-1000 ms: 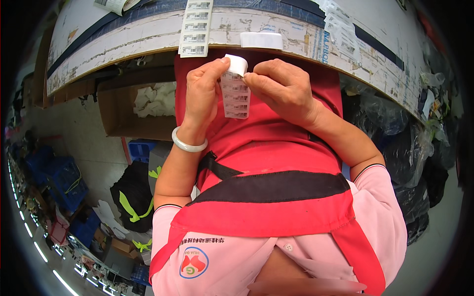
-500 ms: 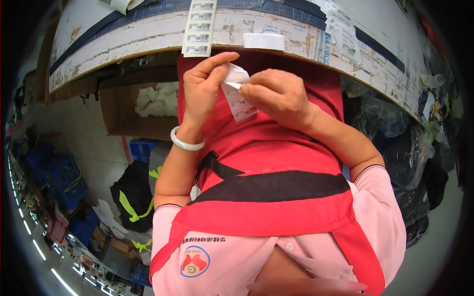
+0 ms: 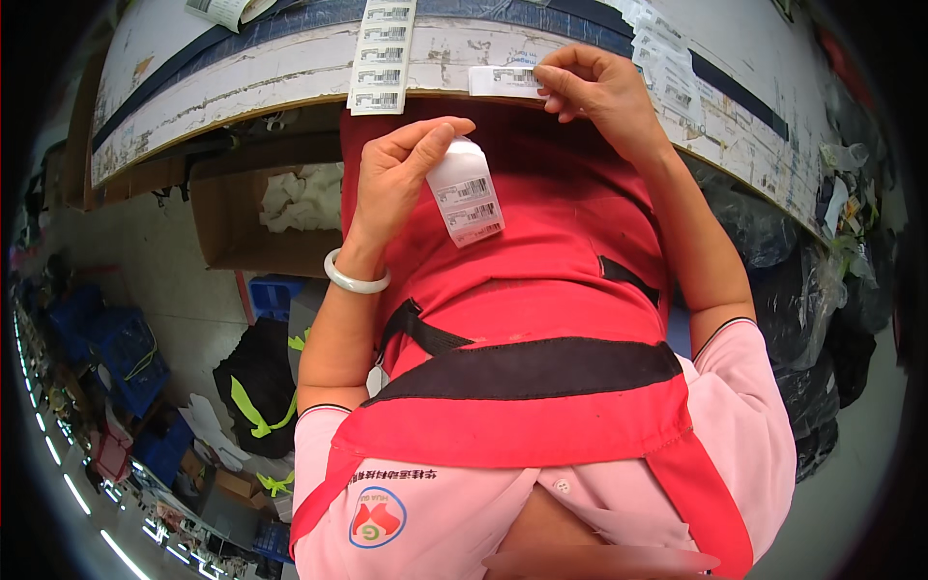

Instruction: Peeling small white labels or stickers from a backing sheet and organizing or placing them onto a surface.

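Observation:
My left hand (image 3: 401, 179) holds a short strip of white barcode labels (image 3: 466, 201) in front of my red apron, thumb on top. My right hand (image 3: 592, 92) has reached up to the worn table edge (image 3: 242, 92) and its fingertips press a single white label (image 3: 505, 80) against that edge. A longer strip of barcode labels (image 3: 379, 56) hangs over the table edge just left of it. A pale bangle (image 3: 356, 280) circles my left wrist.
A cardboard box (image 3: 256, 217) with white cloth sits under the table at left. More paper labels (image 3: 677, 72) lie on the table at right. Black plastic bags (image 3: 812, 290) crowd the right side. Blue crates (image 3: 116, 348) and a black bag stand on the floor at left.
Both hands were together on the label strip at my chest. Now my right hand has lifted away to the table edge with one label, while the left keeps the strip.

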`<state>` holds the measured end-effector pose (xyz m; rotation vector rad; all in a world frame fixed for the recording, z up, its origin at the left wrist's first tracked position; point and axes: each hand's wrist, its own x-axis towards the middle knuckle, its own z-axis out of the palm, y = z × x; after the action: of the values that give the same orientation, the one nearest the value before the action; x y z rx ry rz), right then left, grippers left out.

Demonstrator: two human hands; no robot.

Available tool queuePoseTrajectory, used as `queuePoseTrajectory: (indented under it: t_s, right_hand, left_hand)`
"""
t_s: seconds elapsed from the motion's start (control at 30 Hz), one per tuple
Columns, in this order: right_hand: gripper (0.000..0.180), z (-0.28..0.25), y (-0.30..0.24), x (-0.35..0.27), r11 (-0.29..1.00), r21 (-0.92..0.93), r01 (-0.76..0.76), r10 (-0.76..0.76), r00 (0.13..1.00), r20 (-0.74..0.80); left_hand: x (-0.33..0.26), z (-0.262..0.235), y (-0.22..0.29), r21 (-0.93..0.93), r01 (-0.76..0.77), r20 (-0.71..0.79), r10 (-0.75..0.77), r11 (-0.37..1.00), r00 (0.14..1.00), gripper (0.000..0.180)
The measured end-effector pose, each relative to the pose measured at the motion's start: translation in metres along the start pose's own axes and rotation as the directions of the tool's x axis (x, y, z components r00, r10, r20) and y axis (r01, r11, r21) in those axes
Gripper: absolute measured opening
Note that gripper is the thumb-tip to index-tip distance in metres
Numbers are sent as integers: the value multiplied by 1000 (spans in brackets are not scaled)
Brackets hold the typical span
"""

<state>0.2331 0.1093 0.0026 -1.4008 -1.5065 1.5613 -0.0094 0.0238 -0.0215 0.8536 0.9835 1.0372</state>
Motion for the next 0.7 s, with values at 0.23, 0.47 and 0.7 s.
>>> queuePoseTrajectory:
  t_s: [0.23,0.47,0.7]
  right_hand:
    - [21,6,1,4,1000,3,-12,12,1000,8]
    - [21,8,5,7,1000,-7,-18,18,1000,2]
    - [21,11,5,8,999,-47,-20,19,1000,-3]
  left_hand:
    - [-2,4,4,23,0,18,-1,1000,1000,23]
    - [-2,3,1,3,33,-7,-33,999,999,23]
    - [-2,2,-3,-6,32,-19,-32,999,999,24]
